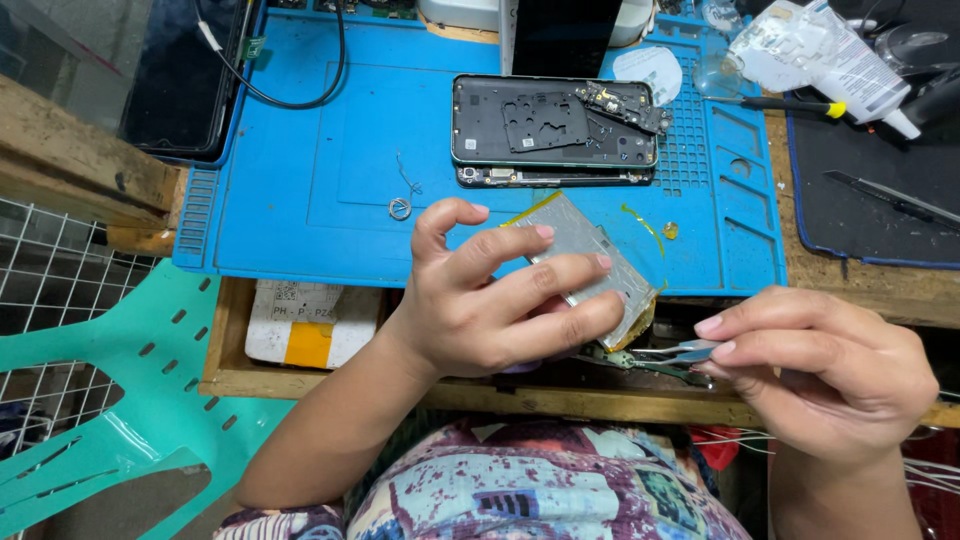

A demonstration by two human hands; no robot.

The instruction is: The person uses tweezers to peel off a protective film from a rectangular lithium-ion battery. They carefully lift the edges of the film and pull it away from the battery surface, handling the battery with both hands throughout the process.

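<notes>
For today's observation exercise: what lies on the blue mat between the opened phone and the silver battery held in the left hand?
In the head view, only bare blue mat separates the opened phone from the battery in the left hand; a yellow adhesive strip lies off to the side.

Left hand [495, 300] curled in a firm grip, right hand [820, 365] fingers pinched together.
</notes>
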